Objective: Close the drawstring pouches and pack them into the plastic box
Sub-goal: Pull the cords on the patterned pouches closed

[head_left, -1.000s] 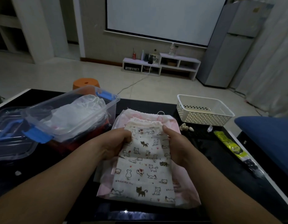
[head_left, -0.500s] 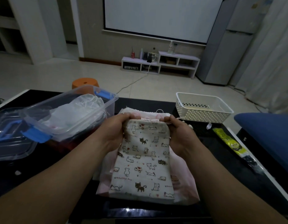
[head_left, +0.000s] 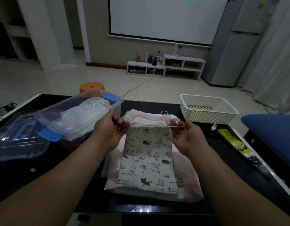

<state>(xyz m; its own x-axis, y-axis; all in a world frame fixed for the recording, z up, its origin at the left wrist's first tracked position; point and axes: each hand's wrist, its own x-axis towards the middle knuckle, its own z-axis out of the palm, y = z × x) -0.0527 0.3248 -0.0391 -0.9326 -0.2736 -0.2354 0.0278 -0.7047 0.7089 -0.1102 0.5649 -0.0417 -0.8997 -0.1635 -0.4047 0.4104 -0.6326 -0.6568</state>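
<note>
So, cat pouch (head_left: 147, 154) lies on the pink pouches (head_left: 191, 185) on the bench (head_left: 222, 152), long axis near-to-far, mouth at the far end, bunched btw both hands. L hand (head_left: 110, 129) pinches the cord (head_left: 177, 126) at the mouth's left side. R hand (head_left: 187, 136) pinches it on the right w/ thumb and forefinger, other fingers loose. Cord runs taut left-right, i.e. across the pouch axis. Mouth looks mostly gathered but prob. not fully cinched, so the pull goes outward, left and right, level w/ the mouth. Box (head_left: 117, 108) sits left and a bit far of the pouch, open, looks tilted, w/ a white pouch (head_left: 87, 108) already inside. L hand is the nearer one, just beside the box's right wall; R hand is well apart from it, pouch in btw. Once shut, the carry goes leftward and slightly far, prob. best led by L hand. Risk: loose cord snags the box rim.
</note>
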